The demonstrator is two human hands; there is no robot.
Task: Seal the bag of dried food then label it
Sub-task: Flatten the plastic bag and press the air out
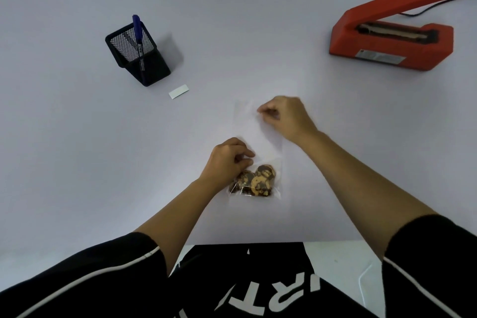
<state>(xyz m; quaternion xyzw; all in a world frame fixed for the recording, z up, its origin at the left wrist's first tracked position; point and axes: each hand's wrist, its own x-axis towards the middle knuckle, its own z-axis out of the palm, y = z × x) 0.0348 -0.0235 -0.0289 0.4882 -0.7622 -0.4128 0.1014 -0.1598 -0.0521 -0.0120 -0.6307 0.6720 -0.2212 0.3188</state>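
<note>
A clear plastic bag (pixel 254 137) lies flat on the pale table, its far end empty and brown-and-tan dried food pieces (pixel 258 182) bunched at its near end. My left hand (pixel 228 160) pinches the bag's left edge just above the food. My right hand (pixel 284 116) pinches the bag near its far, open end. A small white label (pixel 179 91) lies to the left of the bag. A blue marker (pixel 138 36) stands in a black mesh pen holder (pixel 138 53) at the back left. A red heat sealer (pixel 395 39) sits at the back right with its arm raised.
The sealer's black cord (pixel 438 5) runs off past its arm at the far right. The table's near edge (pixel 245 243) ends just in front of my body. Bare tabletop (pixel 64 137) stretches to the left of the bag.
</note>
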